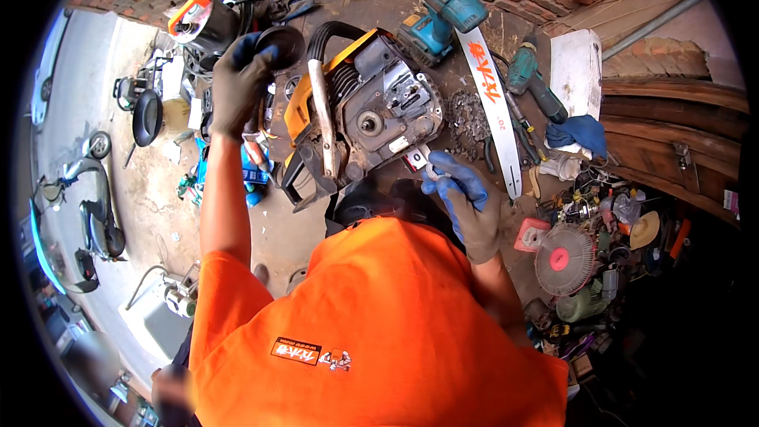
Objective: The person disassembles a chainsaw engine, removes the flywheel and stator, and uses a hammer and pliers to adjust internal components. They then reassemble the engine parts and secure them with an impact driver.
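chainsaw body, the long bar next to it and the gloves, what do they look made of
Chainsaw body: bare grey cast-looking metal, dull and grimy, with an orange, probably plastic cover. Guide bar: flat sheet metal, painted white. Left hand and right hand: grey knit fabric gloves, the fingers with a blue, seemingly rubbery coating.

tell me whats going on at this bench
A person in an orange shirt works on a yellow and grey chainsaw body with its side cover off. The gloved left hand holds a round black part above the bench. The blue-gloved right hand holds a small metal piece at the saw's lower edge.
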A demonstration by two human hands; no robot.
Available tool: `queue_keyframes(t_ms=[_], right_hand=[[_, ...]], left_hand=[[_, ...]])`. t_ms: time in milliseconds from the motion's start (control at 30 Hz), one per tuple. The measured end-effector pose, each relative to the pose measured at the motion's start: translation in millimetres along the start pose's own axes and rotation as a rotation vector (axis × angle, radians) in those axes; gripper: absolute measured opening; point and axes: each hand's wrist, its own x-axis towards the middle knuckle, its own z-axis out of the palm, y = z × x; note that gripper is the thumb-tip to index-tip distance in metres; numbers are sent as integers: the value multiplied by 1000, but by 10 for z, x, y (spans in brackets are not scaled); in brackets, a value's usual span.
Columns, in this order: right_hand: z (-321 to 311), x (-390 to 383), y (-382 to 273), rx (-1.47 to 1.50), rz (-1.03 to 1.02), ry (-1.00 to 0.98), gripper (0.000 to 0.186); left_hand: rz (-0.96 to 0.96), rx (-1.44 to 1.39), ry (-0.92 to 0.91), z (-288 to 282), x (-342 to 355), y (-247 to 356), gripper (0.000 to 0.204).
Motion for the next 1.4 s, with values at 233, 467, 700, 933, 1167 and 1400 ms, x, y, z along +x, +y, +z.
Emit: queue_keyframes(t_ms=[233,467,700,933,1167,1400], right_hand=[[205,249,20,17,40,-166,47],[420,260,-90,-286,-72,-237,41],[436,265,-192,-656,-335,-355,46],[287,289,-266,-756,-386,-485,42],[150,336,-198,-783,-345,-572,42],[134,382,-94,-607,-247,-556,43]], left_hand=[[-451,-582,-440,-9,-1219,344,44],[-447,-895,-397,250,-1839,57,54],[-301,-724,-385,334,-1948,45,61],[-429,-745,-435,395,-1922,119,54],[-496,-556,-586,414,-1791,373,49],[-308,-494,-532,421,-1883,200,46]])
